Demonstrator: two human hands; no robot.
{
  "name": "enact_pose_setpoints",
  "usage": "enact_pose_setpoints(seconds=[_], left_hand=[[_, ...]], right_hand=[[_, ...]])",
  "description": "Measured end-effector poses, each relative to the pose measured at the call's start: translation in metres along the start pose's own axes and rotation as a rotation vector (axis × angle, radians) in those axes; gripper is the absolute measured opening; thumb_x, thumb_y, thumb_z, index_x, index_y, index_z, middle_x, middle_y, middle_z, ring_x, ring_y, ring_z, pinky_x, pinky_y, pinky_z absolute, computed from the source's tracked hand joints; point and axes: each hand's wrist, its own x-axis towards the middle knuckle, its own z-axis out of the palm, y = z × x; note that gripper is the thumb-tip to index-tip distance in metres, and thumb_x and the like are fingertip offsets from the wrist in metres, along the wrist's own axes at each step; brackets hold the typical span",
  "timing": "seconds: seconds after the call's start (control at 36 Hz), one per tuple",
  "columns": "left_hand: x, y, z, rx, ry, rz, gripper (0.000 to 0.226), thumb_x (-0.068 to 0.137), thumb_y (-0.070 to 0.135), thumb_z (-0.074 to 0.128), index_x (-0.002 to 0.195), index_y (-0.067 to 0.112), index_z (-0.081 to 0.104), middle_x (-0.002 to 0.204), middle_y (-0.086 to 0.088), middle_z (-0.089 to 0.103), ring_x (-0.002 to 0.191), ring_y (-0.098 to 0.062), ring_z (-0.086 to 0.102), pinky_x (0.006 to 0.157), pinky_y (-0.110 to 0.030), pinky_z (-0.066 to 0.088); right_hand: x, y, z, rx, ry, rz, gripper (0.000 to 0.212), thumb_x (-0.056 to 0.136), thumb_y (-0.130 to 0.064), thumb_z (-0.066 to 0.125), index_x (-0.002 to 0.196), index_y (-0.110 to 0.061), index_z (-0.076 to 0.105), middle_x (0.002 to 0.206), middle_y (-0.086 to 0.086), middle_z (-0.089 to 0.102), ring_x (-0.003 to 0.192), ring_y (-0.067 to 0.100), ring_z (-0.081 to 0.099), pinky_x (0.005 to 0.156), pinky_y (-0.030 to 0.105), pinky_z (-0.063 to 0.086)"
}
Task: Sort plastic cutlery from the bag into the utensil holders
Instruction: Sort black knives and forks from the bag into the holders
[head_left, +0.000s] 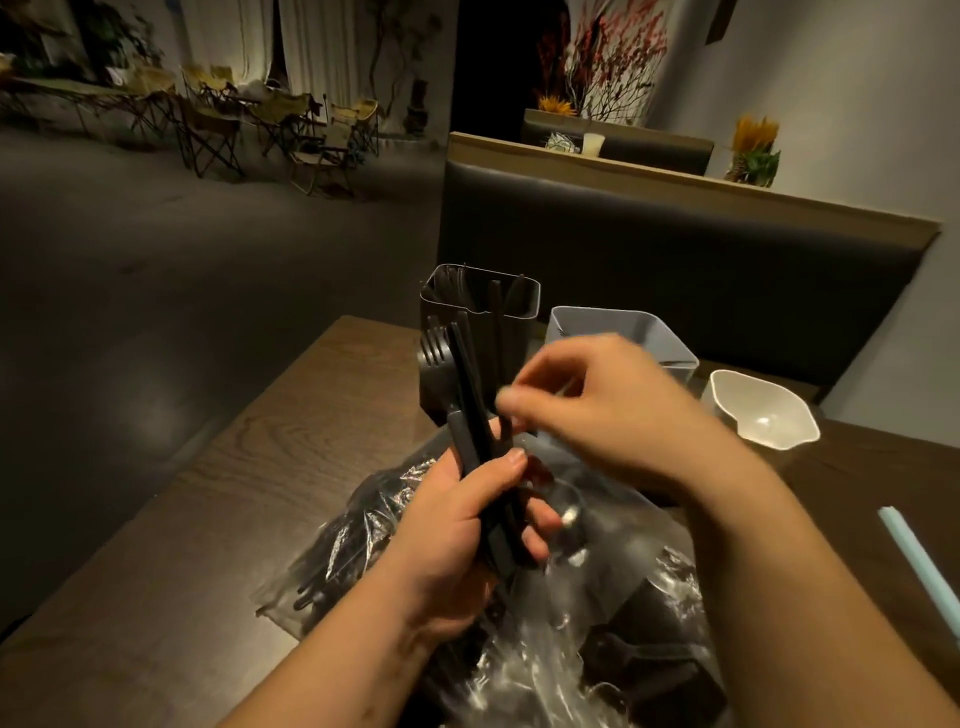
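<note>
Left-hand grip (457, 525) wraps a black plastic cutlery bundle (470, 387) pointing at the dark rectangular holder (527, 299) just beyond; right-hand grip (613, 410) too blurred to tell.

I see a wooden table (218, 493) bearing a dark holder (519, 338); just right of it a grey holder (623, 332), further right a white holder (763, 410), nearer me a clear bag (519, 670).

dark holder (524, 312) partly filled, grey holder (618, 332) open-topped
</note>
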Motion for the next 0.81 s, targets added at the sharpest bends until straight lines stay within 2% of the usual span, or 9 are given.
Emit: enact_pose_setpoints(seconds=[0.06,0.14,0.25,0.42,0.5,0.61,0.64,0.72,0.81], left_hand=[[-0.001,-0.003,0.002,0.029,-0.041,-0.012,0.028,0.086,0.012,0.070,0.111,0.008,0.058,0.077,-0.009,0.064,0.058,-0.020,0.062,0.041,-0.025,0.047],[-0.002,-0.006,0.006,0.049,-0.031,-0.015,0.035,0.084,0.009,0.073,0.117,0.009,0.061,0.084,-0.011,0.067,0.068,-0.019,0.067,0.038,-0.024,0.046],[-0.002,-0.009,0.008,0.120,0.055,0.011,0.033,0.084,0.013,0.064,0.115,0.003,0.059,0.084,-0.010,0.068,0.072,-0.019,0.069,0.039,-0.023,0.045],[0.000,-0.012,0.009,0.095,0.127,0.040,0.025,0.078,0.017,0.067,0.098,0.007,0.056,0.071,-0.009,0.063,0.055,-0.018,0.060,0.037,-0.023,0.041],[0.002,-0.014,0.007,0.095,0.150,0.044,0.020,0.079,0.017,0.065,0.094,0.010,0.055,0.069,-0.007,0.061,0.047,-0.014,0.052,0.036,-0.022,0.039],[0.006,-0.013,0.003,0.053,0.183,0.069,0.011,0.077,0.019,0.064,0.085,0.015,0.057,0.067,-0.004,0.059,0.045,-0.010,0.045,0.036,-0.020,0.036],[0.006,-0.012,0.001,0.034,0.181,0.077,0.007,0.078,0.018,0.064,0.082,0.016,0.058,0.067,-0.004,0.058,0.044,-0.010,0.044,0.035,-0.020,0.035],[0.008,-0.010,0.000,-0.021,0.153,0.082,0.005,0.080,0.017,0.061,0.083,0.017,0.057,0.067,-0.003,0.056,0.042,-0.008,0.042,0.035,-0.019,0.033],[0.006,-0.010,0.001,-0.009,0.110,0.052,0.009,0.082,0.017,0.059,0.088,0.016,0.053,0.068,-0.003,0.054,0.042,-0.008,0.041,0.034,-0.018,0.032]], right_hand=[[-0.011,0.005,0.009,0.068,-0.019,0.016,0.013,0.083,-0.043,0.074,0.081,-0.030,0.072,0.078,-0.013,0.071,0.076,-0.001,0.066,0.072,0.026,0.053],[-0.016,0.016,0.011,0.374,0.162,0.060,0.009,0.087,-0.021,0.074,0.078,-0.019,0.074,0.077,0.002,0.073,0.079,0.011,0.071,0.069,0.032,0.056],[-0.020,0.028,0.003,0.623,0.367,0.161,0.014,0.093,-0.019,0.068,0.082,-0.011,0.070,0.078,0.010,0.074,0.069,0.020,0.073,0.052,0.027,0.046],[-0.022,0.034,0.013,0.658,0.392,0.146,0.014,0.092,-0.019,0.070,0.085,-0.006,0.070,0.066,0.008,0.070,0.060,0.023,0.069,0.051,0.027,0.049],[-0.019,0.035,0.015,0.470,0.425,0.088,0.016,0.092,-0.028,0.069,0.085,-0.014,0.072,0.069,0.002,0.071,0.065,0.016,0.070,0.055,0.028,0.054],[-0.020,0.042,0.020,-0.191,0.793,-0.166,0.016,0.096,-0.029,0.060,0.099,-0.019,0.072,0.076,-0.003,0.071,0.066,0.020,0.065,0.056,0.030,0.050],[-0.021,0.044,0.021,-0.248,0.791,-0.239,0.020,0.094,-0.025,0.060,0.109,-0.018,0.071,0.081,0.000,0.071,0.069,0.022,0.065,0.057,0.031,0.050],[-0.022,0.051,0.027,-0.342,0.491,-0.456,0.046,0.089,-0.021,0.055,0.135,-0.023,0.059,0.104,0.002,0.068,0.089,0.023,0.062,0.066,0.041,0.056],[-0.018,0.054,0.036,-0.351,0.481,-0.539,0.034,0.094,-0.021,0.058,0.126,-0.021,0.068,0.102,0.003,0.068,0.085,0.025,0.060,0.060,0.042,0.053]])
